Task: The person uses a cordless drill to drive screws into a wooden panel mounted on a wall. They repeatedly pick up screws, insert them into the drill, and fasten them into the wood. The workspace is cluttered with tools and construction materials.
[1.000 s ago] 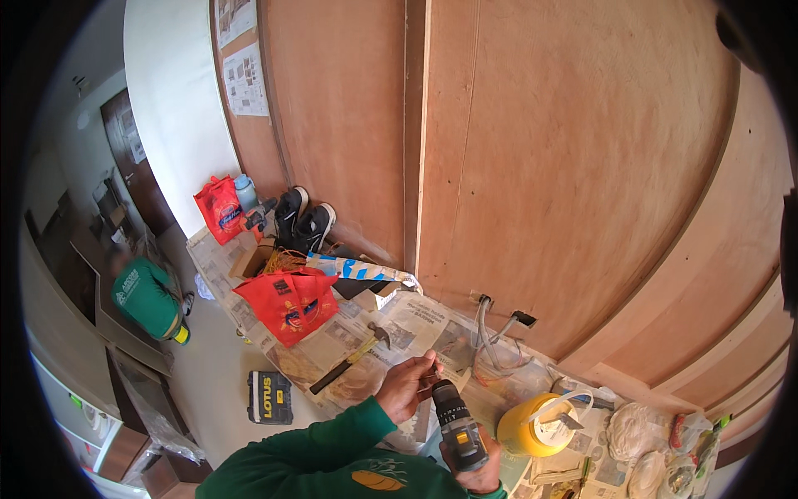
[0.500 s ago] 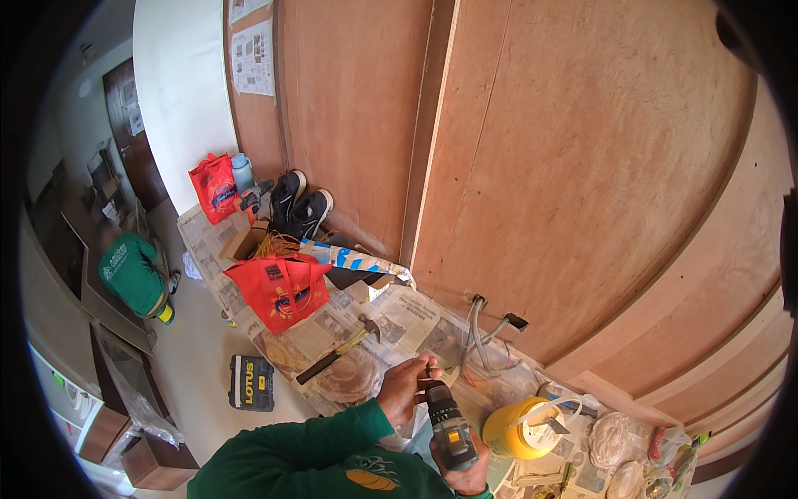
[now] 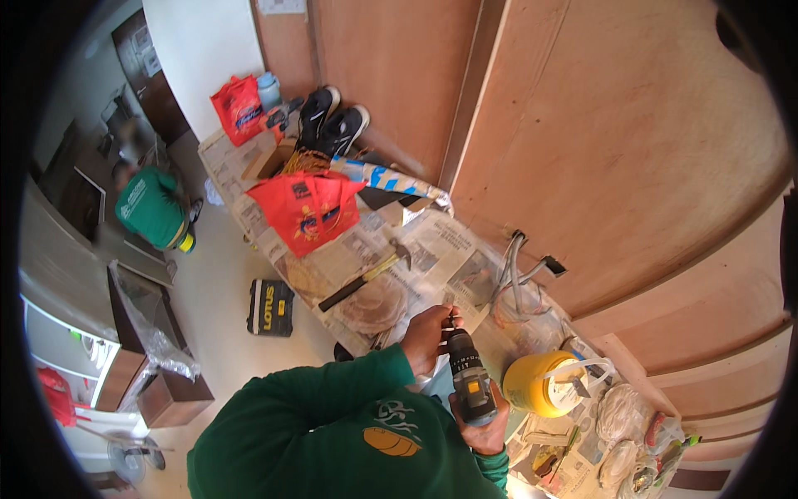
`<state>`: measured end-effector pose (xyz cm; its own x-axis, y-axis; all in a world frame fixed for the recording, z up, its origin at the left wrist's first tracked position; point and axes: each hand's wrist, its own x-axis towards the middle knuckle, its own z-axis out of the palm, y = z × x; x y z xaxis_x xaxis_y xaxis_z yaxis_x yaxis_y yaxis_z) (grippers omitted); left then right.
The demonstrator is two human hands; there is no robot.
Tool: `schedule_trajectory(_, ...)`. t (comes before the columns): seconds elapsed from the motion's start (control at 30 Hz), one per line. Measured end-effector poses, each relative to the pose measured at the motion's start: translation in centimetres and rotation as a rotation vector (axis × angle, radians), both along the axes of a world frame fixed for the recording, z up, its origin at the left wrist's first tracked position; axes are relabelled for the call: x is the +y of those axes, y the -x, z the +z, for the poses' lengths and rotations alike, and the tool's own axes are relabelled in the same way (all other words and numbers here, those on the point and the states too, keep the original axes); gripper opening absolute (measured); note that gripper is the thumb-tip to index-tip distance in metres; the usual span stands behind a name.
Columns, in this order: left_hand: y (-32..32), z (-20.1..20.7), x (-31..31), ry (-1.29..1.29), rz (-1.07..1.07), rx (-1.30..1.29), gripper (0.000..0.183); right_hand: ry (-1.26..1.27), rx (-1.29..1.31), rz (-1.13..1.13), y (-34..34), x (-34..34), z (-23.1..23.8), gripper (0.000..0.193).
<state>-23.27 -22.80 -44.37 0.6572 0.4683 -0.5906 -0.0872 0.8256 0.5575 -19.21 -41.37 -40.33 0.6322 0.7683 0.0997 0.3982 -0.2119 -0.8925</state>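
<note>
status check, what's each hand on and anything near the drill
Right hand gripping drill. Left hand at drill's front end, exact hold unclear. Yellow jug close on drill's right; hammer farther off, leftward.

Newspaper (image 3: 436, 241) lies on the tabletop (image 3: 223, 175). There, a hammer (image 3: 363, 279) rests ahead and left of the drill (image 3: 471, 384); a carrier bag (image 3: 309, 214) stands beyond the hammer, with shoes (image 3: 342, 135) behind it near the wall (image 3: 391, 83) and a bottle (image 3: 268, 91) to their left. A jug (image 3: 532, 387) stands right of the drill, plastic bags (image 3: 621, 413) farther right. A case (image 3: 271, 309) lies on the floor (image 3: 229, 274), left of the tabletop.
</note>
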Motion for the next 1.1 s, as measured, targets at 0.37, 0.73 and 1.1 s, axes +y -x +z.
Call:
schedule_trajectory(0.37,0.6,-2.8,-0.7,0.037,0.059,0.094,0.022,0.043,-0.046,0.033,0.8,1.1,0.5,0.031)
schedule_trajectory(0.73,1.1,-5.0,0.1,0.172,0.028,0.142,0.02,0.189,-0.025,0.103,0.1,2.1,-0.9,0.032)
schedule_trajectory(1.1,1.6,-4.3,2.7,0.206,-0.04,0.162,0.02,0.242,0.021,0.026,2.0,4.2,-0.6,0.032)
